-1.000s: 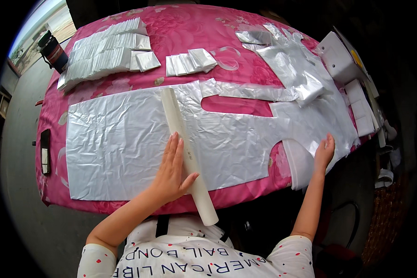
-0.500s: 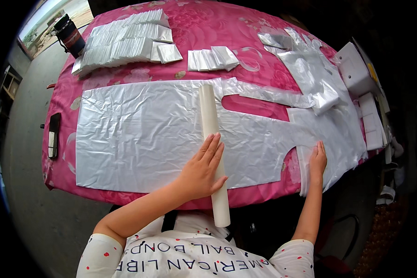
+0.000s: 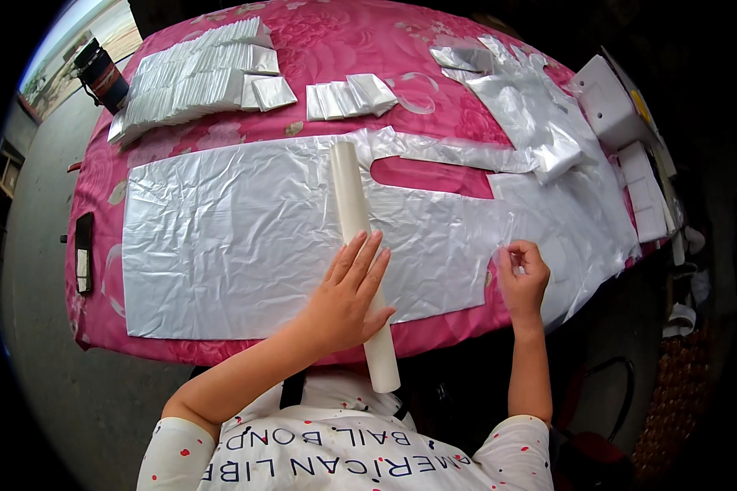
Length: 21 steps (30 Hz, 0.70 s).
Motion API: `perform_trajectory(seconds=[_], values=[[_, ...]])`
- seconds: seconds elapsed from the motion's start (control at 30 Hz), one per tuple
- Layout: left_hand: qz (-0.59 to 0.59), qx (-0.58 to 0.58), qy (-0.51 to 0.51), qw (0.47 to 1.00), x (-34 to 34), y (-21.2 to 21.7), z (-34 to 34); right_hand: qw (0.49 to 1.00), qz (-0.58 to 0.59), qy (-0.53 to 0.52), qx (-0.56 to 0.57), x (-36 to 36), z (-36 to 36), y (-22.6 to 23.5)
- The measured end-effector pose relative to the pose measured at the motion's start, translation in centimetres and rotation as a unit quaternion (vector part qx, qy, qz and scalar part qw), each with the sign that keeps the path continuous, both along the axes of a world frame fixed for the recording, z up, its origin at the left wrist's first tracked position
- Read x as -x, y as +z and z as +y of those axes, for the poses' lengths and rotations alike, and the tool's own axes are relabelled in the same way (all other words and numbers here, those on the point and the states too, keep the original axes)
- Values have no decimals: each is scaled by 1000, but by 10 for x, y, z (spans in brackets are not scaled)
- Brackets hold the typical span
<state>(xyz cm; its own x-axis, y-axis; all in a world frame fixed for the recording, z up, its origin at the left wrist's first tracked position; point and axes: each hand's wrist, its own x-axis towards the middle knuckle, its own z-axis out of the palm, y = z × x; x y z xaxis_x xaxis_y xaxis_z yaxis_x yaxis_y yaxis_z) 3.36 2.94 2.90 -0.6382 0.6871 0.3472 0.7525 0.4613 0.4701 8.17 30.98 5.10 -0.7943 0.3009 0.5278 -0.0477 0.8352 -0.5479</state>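
Across the table lies a thin, silvery-white plastic sheet (image 3: pixel 213 237), wide at the left, with strap-like parts and a rounded cut-out toward the right. A pale roller tube (image 3: pixel 350 192) rests across it, its near end jutting past the table edge. My left hand (image 3: pixel 348 299) lies on the tube with fingers stretched out. To the right, my right hand (image 3: pixel 524 282) is closed in a pinch on the end of the sheet's near strap. Beneath and beyond that hand spreads a pile of more plastic sheets (image 3: pixel 581 237).
Several rows of folded plastic packets (image 3: pixel 188 90) stand at the far left, with a smaller group (image 3: pixel 348 98) beside them. A dark bottle (image 3: pixel 101 75) is behind. A phone (image 3: pixel 83 254) lies at the left edge. White boxes (image 3: pixel 610 106) line the right side of the pink tablecloth (image 3: pixel 336 41).
My right hand has moved left from the pile, its flat fingers now pinching the near strap, which is lifted and drawn back leftward. My left hand stays on the tube. The view has shifted slightly.
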Motion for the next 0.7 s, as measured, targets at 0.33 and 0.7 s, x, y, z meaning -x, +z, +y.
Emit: perform_trajectory(seconds=[0.33, 0.7], values=[[-682, -252, 55, 684, 12, 7, -81, 890, -54, 435, 127, -21, -165, 21], [-529, -17, 283, 800, 64, 23, -277, 925, -356, 95, 97, -67, -147, 3]])
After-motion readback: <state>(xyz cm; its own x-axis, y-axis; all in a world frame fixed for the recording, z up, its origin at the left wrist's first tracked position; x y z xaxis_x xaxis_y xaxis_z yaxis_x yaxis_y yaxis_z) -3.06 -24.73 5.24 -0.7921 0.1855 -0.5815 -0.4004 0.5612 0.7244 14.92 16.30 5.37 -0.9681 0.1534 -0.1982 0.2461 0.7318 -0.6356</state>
